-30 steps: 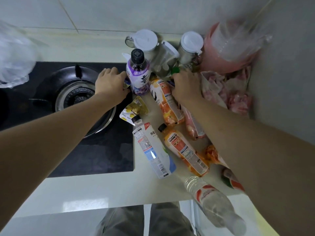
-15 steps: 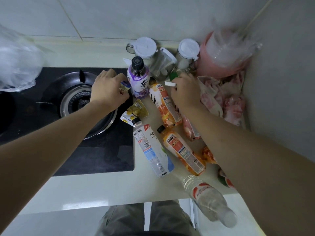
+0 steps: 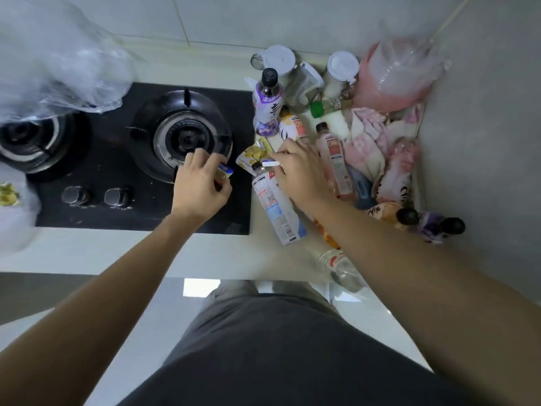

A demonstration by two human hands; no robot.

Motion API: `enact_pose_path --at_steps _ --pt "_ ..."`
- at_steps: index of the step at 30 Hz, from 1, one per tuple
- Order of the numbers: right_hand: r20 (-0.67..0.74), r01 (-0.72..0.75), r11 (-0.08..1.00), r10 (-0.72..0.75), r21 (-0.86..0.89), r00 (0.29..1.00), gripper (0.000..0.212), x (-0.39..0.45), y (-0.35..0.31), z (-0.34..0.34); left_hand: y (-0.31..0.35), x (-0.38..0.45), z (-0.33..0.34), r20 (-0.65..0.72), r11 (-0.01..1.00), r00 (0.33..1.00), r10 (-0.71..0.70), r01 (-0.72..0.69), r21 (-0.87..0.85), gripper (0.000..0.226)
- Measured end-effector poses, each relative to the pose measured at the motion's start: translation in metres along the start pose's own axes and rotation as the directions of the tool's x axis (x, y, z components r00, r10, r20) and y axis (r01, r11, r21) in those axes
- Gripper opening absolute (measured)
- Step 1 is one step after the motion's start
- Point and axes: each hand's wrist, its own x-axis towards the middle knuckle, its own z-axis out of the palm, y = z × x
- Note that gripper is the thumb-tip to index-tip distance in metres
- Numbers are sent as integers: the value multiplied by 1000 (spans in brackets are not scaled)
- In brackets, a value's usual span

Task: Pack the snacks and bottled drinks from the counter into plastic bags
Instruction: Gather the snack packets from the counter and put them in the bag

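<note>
Several plastic bottles (image 3: pixel 278 209) lie jumbled on the pale glossy tabletop (image 3: pixel 222 253) right of the black stove (image 3: pixel 140 159). Left hand (image 3: pixel 199 186) fingers curl round a crinkly snack packet (image 3: pixel 224 172); right hand (image 3: pixel 298 174) pinches a small white stick (image 3: pixel 270 163). Filmy clear bag (image 3: pixel 58 63) upper left.
</note>
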Motion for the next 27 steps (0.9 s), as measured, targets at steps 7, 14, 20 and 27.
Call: enact_pose_path --at_steps 7,14,20,27 --pt "75 81 996 -83 22 994 25 -14 -47 43 -37 -62 17 134 980 972 -194 199 -28 50" --pt "238 162 982 -136 -94 962 24 -15 -84 78 -58 -72 31 226 955 933 -281 296 -35 51" --pt "309 162 976 -110 -147 945 35 -20 -93 95 -65 -73 35 219 948 929 -299 315 -46 53" --pt "238 136 989 -119 -59 964 55 -17 -86 81 -63 -78 33 189 942 936 -297 319 -100 50"
